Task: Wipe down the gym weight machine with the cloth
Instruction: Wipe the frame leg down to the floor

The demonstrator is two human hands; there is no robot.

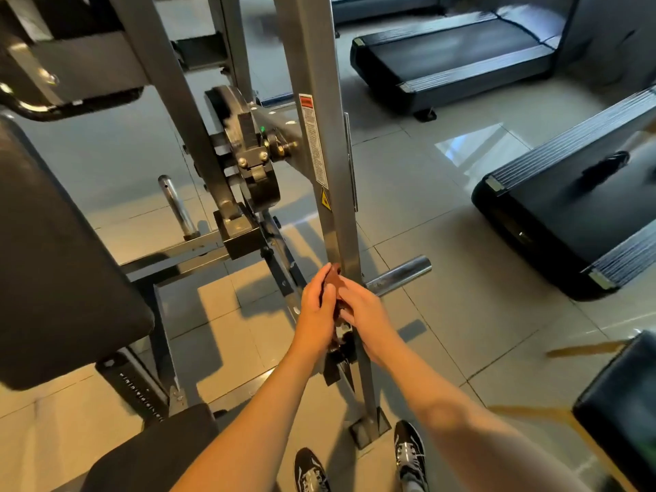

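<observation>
Cloth [333, 278] is mostly hiding between both hands, only a brown scrap showing. Left hand [317, 308] and right hand [362, 308] are pinching it together against the weight machine's upright post [321, 111], 6 o'clock of the warning label [313, 140].

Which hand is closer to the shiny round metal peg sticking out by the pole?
Right. The right hand sits just below and left of the shiny round metal peg, almost touching it. The left hand is farther left, beyond the grey upright post.
</observation>
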